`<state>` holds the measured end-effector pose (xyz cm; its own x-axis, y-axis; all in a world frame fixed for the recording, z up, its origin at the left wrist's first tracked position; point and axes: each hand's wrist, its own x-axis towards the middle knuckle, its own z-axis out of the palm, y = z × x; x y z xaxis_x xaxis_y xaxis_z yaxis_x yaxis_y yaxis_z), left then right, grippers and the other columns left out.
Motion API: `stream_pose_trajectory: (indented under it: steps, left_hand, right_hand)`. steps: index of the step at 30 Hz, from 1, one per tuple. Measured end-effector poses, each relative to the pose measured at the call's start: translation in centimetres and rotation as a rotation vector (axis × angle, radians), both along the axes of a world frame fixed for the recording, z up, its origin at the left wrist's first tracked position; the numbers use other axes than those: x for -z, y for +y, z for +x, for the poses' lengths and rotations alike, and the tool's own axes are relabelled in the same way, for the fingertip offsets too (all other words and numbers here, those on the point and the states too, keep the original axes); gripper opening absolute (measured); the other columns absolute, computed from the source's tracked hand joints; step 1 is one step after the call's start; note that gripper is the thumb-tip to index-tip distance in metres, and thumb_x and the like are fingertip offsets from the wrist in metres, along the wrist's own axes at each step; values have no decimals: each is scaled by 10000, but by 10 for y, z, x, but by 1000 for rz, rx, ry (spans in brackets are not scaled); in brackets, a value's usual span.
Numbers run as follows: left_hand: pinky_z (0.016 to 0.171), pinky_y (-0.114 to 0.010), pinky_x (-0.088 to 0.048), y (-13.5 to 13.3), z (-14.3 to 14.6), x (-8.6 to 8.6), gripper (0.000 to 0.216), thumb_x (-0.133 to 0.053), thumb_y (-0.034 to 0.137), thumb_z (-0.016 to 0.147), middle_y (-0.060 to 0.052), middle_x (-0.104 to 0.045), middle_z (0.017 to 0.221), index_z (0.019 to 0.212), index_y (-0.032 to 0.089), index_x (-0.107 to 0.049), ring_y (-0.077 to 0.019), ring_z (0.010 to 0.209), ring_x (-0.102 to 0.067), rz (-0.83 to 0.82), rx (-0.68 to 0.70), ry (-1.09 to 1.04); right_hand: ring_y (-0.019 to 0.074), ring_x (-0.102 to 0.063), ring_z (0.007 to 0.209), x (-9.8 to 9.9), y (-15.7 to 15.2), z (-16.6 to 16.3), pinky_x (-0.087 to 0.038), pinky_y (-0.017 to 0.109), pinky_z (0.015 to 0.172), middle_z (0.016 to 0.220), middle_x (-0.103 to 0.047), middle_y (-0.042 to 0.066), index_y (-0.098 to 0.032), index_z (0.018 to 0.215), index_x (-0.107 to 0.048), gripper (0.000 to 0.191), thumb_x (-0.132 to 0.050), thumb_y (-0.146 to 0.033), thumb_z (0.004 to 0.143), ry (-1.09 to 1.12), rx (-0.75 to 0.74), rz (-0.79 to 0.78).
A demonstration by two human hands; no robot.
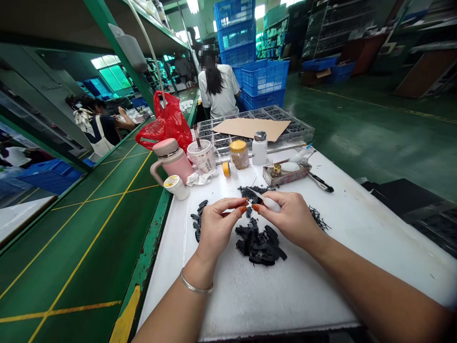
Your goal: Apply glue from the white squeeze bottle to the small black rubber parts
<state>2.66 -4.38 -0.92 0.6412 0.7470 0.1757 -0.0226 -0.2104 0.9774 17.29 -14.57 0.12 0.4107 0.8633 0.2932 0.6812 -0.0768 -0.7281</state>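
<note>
My right hand (291, 214) is closed around a small white squeeze bottle (272, 204), whose thin tip points up and to the left. Fingertips pinched together, my left hand (219, 221) is just left of it; whatever it grips is too small to make out. A little black piece (249, 212) shows under the fingertips, and I cannot tell whether it is held. Below the hands lies a pile of black curved parts (262, 245). More black parts (197, 219) rest left of my left hand. Tiny black bits (246, 191) are heaped beyond the fingers.
Thin black strips (319, 220) lie right of my right hand. Behind stand a pink mug (176, 164), cups, a yellow-lidded jar (239, 156), a white bottle (260, 148) and a tool tray (282, 177). Cardboard (252, 127) covers part of a compartment tray. A green conveyor (89, 238) runs left. People sit further off.
</note>
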Motion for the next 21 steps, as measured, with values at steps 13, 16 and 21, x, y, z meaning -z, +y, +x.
stream_pose_trajectory:
  steps: [13, 16, 21]
  left_hand:
    - [556, -169, -501, 34, -19, -14, 167, -766, 203, 645, -21, -680, 791, 806, 181, -723, -99, 685, -603, -199, -380, -395]
    - [551, -173, -496, 38, -21, -12, 173, -766, 208, 641, -22, -680, 787, 806, 180, -722, -99, 669, -601, -184, -404, -396]
    - [567, -223, -506, 18, -16, -14, 94, -694, 175, 732, -34, -685, 806, 818, 199, -723, -133, 689, -614, 96, -294, -346]
  right_hand:
    - [177, -599, 716, 14, 10, 20, -300, 231, 551, 707, -683, 17, -215, 684, -675, 113, -585, -260, 735, -152, -174, -459]
    - [176, -607, 725, 14, 10, 21, -301, 230, 545, 732, -693, 13, -227, 701, -684, 108, -594, -276, 736, -199, -144, -488]
    - [205, -625, 802, 13, 13, 26, -334, 237, 583, 819, -713, 26, -242, 783, -702, 122, -602, -299, 745, -260, -58, -508]
